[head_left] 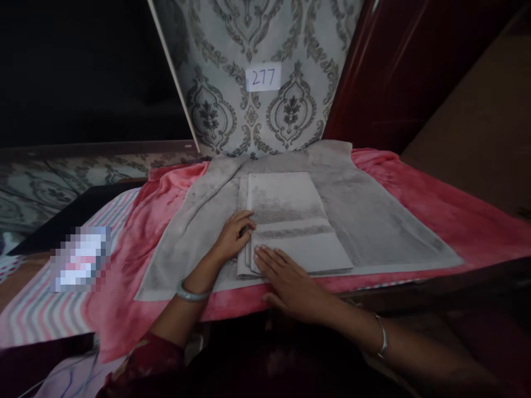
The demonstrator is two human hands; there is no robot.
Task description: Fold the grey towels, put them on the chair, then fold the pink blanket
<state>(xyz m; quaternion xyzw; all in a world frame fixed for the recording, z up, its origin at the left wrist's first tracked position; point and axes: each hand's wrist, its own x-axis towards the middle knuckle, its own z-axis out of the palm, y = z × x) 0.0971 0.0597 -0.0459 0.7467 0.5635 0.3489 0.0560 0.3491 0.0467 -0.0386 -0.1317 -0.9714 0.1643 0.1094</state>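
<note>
Near the front edge of the pink-covered worktop (418,204): you have the folded grey fabric (290,193) lying flat on a spread grey cloth (381,226), its front end close to that cloth's front edge.
Left hand (234,235): fingers bent at the fold's left edge; you cannot tell whether they pinch it.
Right hand (290,282): palm down, fingers extended over the fold's front-left corner, clamped on nothing.
Feel: probably light, soft and limp, hardly fragile; expect the uneven left-side layers to slip apart.
Hold: best supported from beneath at both long sides, all layers gathered together.
</note>
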